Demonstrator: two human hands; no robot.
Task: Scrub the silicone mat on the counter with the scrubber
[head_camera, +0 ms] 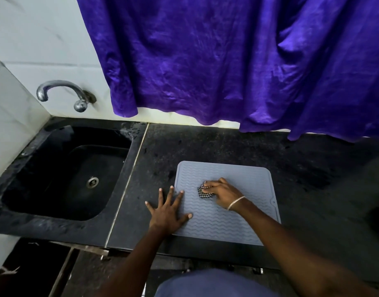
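Pressing the small black-and-white checkered scrubber (204,192) under curled right hand (221,194) fingers, mid grey wavy square silicone mat (233,219). Most unscrubbed mat toward 6 o'clock. Holding mat's 9 o'clock edge down with flat, spread left hand (168,211).

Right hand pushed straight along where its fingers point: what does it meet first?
The right hand points left across the mat, with the scrubber under its fingers. It would probably meet the left hand, spread flat on the mat's left edge.

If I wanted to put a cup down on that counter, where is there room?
Bare counter lies between the mat and the curtain, and right of the mat. It is crowded on the mat: left hand, right hand with scrubber.
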